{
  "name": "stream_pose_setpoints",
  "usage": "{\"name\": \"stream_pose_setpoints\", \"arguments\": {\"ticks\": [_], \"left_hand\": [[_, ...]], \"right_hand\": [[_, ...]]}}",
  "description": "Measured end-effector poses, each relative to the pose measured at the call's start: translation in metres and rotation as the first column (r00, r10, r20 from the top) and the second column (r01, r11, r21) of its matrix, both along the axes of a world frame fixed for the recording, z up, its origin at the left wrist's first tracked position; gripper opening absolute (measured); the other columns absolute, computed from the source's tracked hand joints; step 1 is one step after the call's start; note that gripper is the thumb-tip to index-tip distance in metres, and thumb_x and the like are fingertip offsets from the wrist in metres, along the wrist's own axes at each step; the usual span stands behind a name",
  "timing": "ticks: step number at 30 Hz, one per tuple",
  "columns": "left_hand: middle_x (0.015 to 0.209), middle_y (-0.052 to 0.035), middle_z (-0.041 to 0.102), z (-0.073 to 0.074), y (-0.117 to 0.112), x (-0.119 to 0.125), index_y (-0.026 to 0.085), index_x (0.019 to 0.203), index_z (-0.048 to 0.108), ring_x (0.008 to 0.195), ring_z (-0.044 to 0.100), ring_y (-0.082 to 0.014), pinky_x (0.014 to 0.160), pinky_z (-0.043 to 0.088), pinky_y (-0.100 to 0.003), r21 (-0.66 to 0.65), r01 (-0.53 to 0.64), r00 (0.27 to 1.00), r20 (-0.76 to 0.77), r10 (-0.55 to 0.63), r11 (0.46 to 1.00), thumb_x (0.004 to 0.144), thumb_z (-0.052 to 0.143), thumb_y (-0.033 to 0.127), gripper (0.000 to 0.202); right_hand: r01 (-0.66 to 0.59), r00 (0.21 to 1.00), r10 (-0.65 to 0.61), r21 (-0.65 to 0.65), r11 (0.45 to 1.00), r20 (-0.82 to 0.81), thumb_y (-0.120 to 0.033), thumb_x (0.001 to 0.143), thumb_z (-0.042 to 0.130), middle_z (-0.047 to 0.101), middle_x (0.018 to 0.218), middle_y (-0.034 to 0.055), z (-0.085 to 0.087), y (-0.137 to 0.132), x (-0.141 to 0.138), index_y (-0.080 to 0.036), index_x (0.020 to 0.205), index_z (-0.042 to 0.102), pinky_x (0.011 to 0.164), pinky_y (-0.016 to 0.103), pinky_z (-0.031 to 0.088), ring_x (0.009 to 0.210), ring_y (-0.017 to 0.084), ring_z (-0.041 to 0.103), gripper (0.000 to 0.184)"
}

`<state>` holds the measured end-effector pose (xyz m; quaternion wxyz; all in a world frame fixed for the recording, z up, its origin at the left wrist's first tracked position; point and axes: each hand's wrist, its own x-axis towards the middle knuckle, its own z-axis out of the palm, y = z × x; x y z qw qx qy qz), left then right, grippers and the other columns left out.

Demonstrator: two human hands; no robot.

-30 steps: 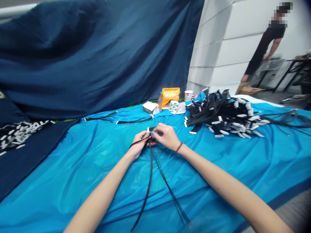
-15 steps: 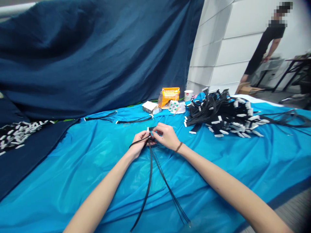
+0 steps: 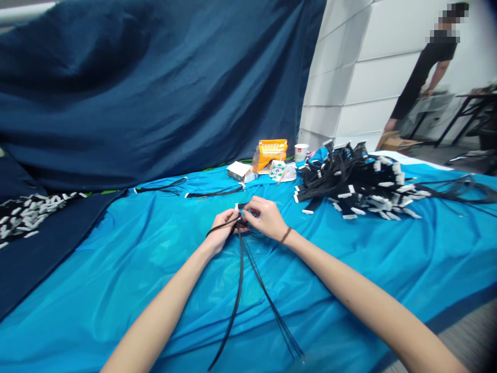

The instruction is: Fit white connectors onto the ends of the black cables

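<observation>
Near the middle of the view, my left hand (image 3: 222, 231) is closed on a black wire harness (image 3: 239, 274) with a small white connector (image 3: 236, 207) at its top. My right hand (image 3: 264, 216) pinches at the wires beside that connector, its thumb and forefinger together. Several thin black wires hang from between the hands and spread over the blue cloth toward me. One strand loops across the back of my left hand. The exact spot my right fingertips grip is too small to make out.
A large heap of black cables with white connectors (image 3: 361, 181) lies to the right. More white-ended cables (image 3: 27, 215) lie far left on dark cloth. At the back stand a small box (image 3: 241, 170), an orange pouch (image 3: 272, 154) and a paper cup (image 3: 301, 152). A person (image 3: 427, 72) stands beyond.
</observation>
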<state>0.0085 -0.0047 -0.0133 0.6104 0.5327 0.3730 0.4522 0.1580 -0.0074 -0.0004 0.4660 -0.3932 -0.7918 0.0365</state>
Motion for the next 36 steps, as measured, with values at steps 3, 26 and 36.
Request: {"name": "stream_pose_setpoints", "arguments": {"ticks": [3, 26, 36], "left_hand": [[0.074, -0.0037, 0.063, -0.0003, 0.0, -0.0002, 0.013, 0.081, 0.057, 0.063, 0.061, -0.0138, 0.065, 0.053, -0.031, 0.003, 0.008, 1.0, 0.005, -0.008, 1.0, 0.07, 0.061, 0.04, 0.03], [0.073, -0.0035, 0.063, -0.0008, 0.0, 0.0001, 0.013, 0.08, 0.057, 0.061, 0.06, -0.0139, 0.063, 0.052, -0.031, 0.013, 0.01, 1.0, -0.01, -0.01, 1.0, 0.069, 0.06, 0.041, 0.031], [0.071, -0.0026, 0.062, -0.0011, 0.0004, 0.0, 0.013, 0.08, 0.056, 0.061, 0.061, -0.0144, 0.064, 0.052, -0.031, -0.01, 0.003, 1.0, -0.022, -0.004, 1.0, 0.069, 0.061, 0.039, 0.027]], "right_hand": [[-0.002, 1.0, 0.002, -0.002, 1.0, -0.001, -0.02, 0.078, 0.051, 0.047, 0.063, -0.0007, 0.0002, -0.0002, 0.0, -0.016, 0.065, 0.058, 0.057, 0.02, 0.033, 0.058, 0.009, 0.044, 0.016], [-0.009, 1.0, 0.009, 0.0, 1.0, 0.008, -0.02, 0.078, 0.051, 0.048, 0.064, -0.0006, -0.0002, 0.0, -0.0002, -0.016, 0.065, 0.058, 0.057, 0.02, 0.033, 0.058, 0.009, 0.045, 0.015], [-0.009, 1.0, 0.009, 0.003, 1.0, 0.018, -0.019, 0.078, 0.051, 0.049, 0.065, -0.0006, -0.0015, 0.0007, 0.0002, -0.016, 0.066, 0.058, 0.057, 0.02, 0.033, 0.059, 0.009, 0.045, 0.014]]}}
